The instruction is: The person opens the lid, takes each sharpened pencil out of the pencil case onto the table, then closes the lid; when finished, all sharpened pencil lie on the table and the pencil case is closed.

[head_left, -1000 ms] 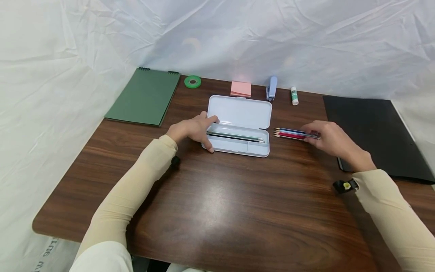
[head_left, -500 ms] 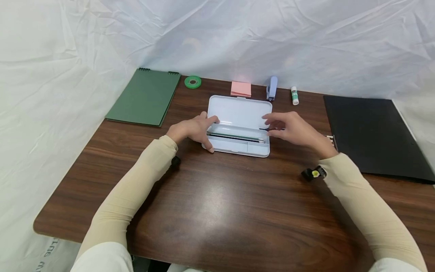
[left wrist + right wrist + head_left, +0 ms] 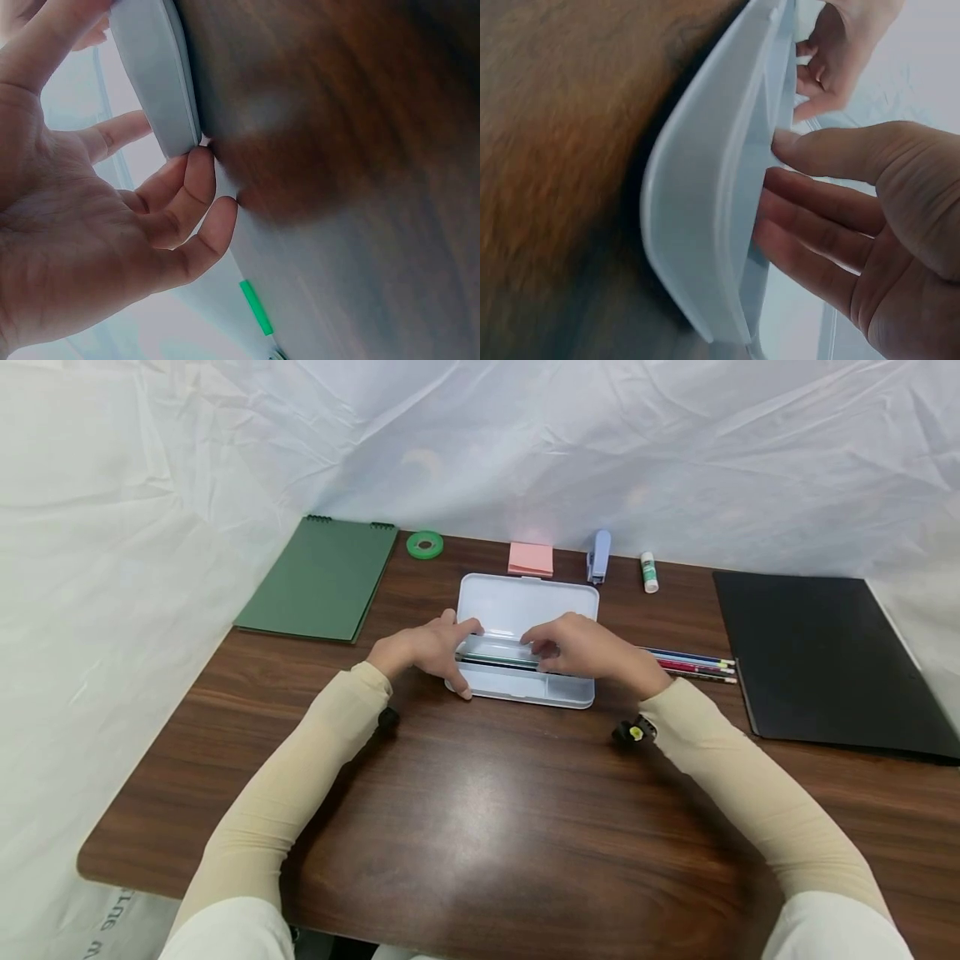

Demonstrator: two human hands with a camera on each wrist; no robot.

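Pencils lie lengthwise in the rear slot of the open pencil case (image 3: 525, 687), a pale blue tray with its lid (image 3: 525, 602) folded back flat, set mid-table toward the far side. The right hand (image 3: 581, 647) hovers over the middle of the tray, palm down, fingers (image 3: 542, 639) bent toward the pencils in the case (image 3: 495, 653); whether the tips pinch one cannot be told from the head view, and the right wrist view shows the fingers (image 3: 821, 206) laid fairly straight against the tray's inner wall. The left hand (image 3: 423, 647) braces the tray's left end: thumb along the near corner, forefinger stretched across the rim by the hinge, the other fingers (image 3: 191, 199) loosely bent against the side wall, so the hand rests against the case rather than clamping it. Both forearms in beige sleeves angle in from the near edge.

Just right of the case, partly behind the right wrist, a small bunch of coloured pencils (image 3: 693, 664) lies on the brown table (image 3: 480, 827). Further right sits a black folder (image 3: 825, 652). Along the back edge stand a glue stick (image 3: 649, 572), a blue stapler (image 3: 598, 555), pink sticky notes (image 3: 531, 559) and a green tape roll (image 3: 424, 544), with a green notebook (image 3: 322, 578) at far left.
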